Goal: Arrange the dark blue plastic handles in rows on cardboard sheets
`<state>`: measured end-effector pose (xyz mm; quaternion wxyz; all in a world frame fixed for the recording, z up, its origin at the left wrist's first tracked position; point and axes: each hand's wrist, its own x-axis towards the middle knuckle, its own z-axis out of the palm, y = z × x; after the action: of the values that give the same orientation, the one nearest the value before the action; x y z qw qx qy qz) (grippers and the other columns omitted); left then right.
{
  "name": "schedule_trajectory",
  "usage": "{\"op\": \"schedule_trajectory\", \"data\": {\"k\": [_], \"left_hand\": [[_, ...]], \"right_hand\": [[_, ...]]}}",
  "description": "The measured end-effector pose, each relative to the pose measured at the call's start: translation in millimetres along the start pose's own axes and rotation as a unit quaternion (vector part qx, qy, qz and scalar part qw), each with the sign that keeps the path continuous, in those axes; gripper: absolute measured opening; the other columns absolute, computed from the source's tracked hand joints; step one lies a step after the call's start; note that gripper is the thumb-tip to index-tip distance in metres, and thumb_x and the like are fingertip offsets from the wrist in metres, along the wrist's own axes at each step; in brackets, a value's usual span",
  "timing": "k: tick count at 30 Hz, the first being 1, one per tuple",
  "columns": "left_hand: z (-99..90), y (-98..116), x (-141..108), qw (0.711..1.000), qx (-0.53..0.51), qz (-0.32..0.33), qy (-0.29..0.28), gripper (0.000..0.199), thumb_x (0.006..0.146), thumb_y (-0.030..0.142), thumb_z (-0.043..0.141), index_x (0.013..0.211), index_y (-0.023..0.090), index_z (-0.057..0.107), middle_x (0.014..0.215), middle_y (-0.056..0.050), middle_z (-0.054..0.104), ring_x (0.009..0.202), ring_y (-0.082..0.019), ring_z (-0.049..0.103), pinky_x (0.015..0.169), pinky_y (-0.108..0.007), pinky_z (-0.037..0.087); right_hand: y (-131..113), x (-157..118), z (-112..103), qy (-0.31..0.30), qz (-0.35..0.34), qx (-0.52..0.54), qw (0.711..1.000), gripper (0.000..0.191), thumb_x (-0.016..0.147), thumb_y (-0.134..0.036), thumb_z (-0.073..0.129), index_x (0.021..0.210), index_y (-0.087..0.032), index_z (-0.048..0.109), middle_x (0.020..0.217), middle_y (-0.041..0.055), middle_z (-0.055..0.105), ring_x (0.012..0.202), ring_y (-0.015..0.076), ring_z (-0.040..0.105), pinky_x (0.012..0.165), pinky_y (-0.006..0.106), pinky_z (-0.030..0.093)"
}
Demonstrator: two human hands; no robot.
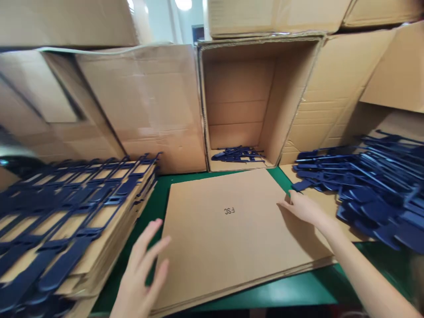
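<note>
A flat brown cardboard sheet (212, 247) marked "FSC", upside down in my view, lies on a thin stack of like sheets. My left hand (142, 265) is at the stack's left edge, fingers spread and holding nothing. At the right edge, my right hand (303, 206) is bent around the border of the top sheet, thumb over the upper face; its other fingers are partly hidden. Close beyond that hand lies a heap of dark blue plastic pieces with long thin arms (367, 185).
On the left, rows of dark blue frame-like pieces (69, 221) rest on layered cardboard. An open carton (238, 88) at the back holds a few blue pieces (236, 154). More cartons (149, 106) form a wall behind the green tabletop (274, 289).
</note>
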<state>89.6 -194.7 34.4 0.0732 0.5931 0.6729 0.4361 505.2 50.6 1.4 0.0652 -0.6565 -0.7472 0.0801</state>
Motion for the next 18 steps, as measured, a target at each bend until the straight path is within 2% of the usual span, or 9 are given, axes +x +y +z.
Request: {"op": "schedule_trajectory", "data": {"k": [1,3,4,5,7,9,13,15,18], "left_hand": [[15.1,-11.8,11.1,0.998,-0.026,-0.049,0.025,0.044,0.073,0.045,0.064,0.117,0.043,0.06,0.145,0.001,0.042,0.138,-0.031,0.032,0.116,-0.05,0.023],[35.8,-36.1,36.2,0.974,-0.103,-0.188,0.073,0.051,0.077,0.049,0.057,0.127,0.038,0.052,0.146,-0.002,0.041,0.139,-0.031,0.029,0.115,-0.053,0.022],[42.9,-45.8,49.0,0.957,-0.133,-0.246,0.078,0.054,0.078,0.049,0.055,0.129,0.036,0.05,0.146,-0.004,0.042,0.14,-0.031,0.028,0.115,-0.052,0.02],[48.6,-52.5,60.9,0.946,-0.165,-0.269,0.074,0.056,0.079,0.049,0.054,0.132,0.034,0.047,0.147,-0.004,0.041,0.14,-0.029,0.028,0.116,-0.048,0.018],[57.1,-54.6,79.5,0.936,-0.214,-0.274,0.057,0.061,0.079,0.049,0.055,0.137,0.033,0.042,0.149,-0.003,0.039,0.139,-0.026,0.032,0.116,-0.041,0.023],[62.7,-44.9,88.7,0.935,-0.207,-0.284,0.031,0.063,0.077,0.049,0.057,0.137,0.034,0.042,0.148,-0.002,0.04,0.139,-0.025,0.032,0.116,-0.038,0.023],[67.4,-26.9,87.7,0.933,-0.205,-0.295,0.008,0.054,0.073,0.05,0.061,0.126,0.04,0.051,0.145,0.004,0.045,0.138,-0.024,0.033,0.116,-0.038,0.022],[68.5,-31.1,90.0,0.932,-0.217,-0.29,0.005,0.046,0.073,0.05,0.062,0.118,0.041,0.055,0.141,0.004,0.049,0.136,-0.024,0.037,0.115,-0.038,0.025],[74.2,-50.4,111.8,0.949,-0.211,-0.232,0.025,0.038,0.074,0.045,0.06,0.109,0.03,0.058,0.136,-0.004,0.055,0.128,-0.026,0.048,0.11,-0.038,0.036]], "right_hand": [[8.2,-8.9,5.7,0.007,0.004,0.017,1.0,0.039,0.086,-0.047,0.049,0.1,-0.013,0.061,0.095,0.0189,0.065,0.095,0.032,0.063,0.079,0.039,0.046],[18.8,-25.4,14.6,0.043,0.02,0.059,0.997,0.048,0.087,-0.049,0.046,0.111,-0.01,0.06,0.105,0.0208,0.062,0.107,0.0326,0.057,0.088,0.04,0.043],[21.7,-32.5,17.9,0.059,0.028,0.087,0.994,0.052,0.087,-0.05,0.045,0.116,-0.009,0.058,0.11,0.021,0.06,0.111,0.0323,0.055,0.091,0.04,0.042],[23.7,-39.0,20.4,0.064,0.033,0.12,0.99,0.055,0.088,-0.052,0.043,0.12,-0.009,0.057,0.112,0.0202,0.059,0.112,0.0314,0.054,0.093,0.04,0.041],[26.2,-50.7,23.6,0.056,0.035,0.185,0.98,0.058,0.088,-0.056,0.04,0.122,-0.011,0.056,0.111,0.0175,0.059,0.11,0.0294,0.055,0.094,0.039,0.042],[29.1,-61.3,25.1,0.056,0.046,0.223,0.972,0.061,0.086,-0.059,0.042,0.122,-0.012,0.056,0.11,0.0165,0.059,0.11,0.0295,0.055,0.095,0.041,0.042],[38.0,-79.7,24.3,0.063,0.077,0.271,0.957,0.06,0.087,-0.06,0.039,0.122,-0.014,0.058,0.105,0.0148,0.061,0.105,0.0295,0.058,0.091,0.042,0.045],[40.4,-85.4,19.0,0.051,0.078,0.284,0.954,0.058,0.089,-0.059,0.037,0.119,-0.014,0.06,0.102,0.0137,0.062,0.099,0.0282,0.061,0.086,0.04,0.047],[38.1,-83.8,-0.6,0.08,0.049,0.248,0.964,0.052,0.089,-0.054,0.041,0.121,-0.016,0.058,0.114,0.0141,0.06,0.107,0.0273,0.059,0.092,0.039,0.045]]}}
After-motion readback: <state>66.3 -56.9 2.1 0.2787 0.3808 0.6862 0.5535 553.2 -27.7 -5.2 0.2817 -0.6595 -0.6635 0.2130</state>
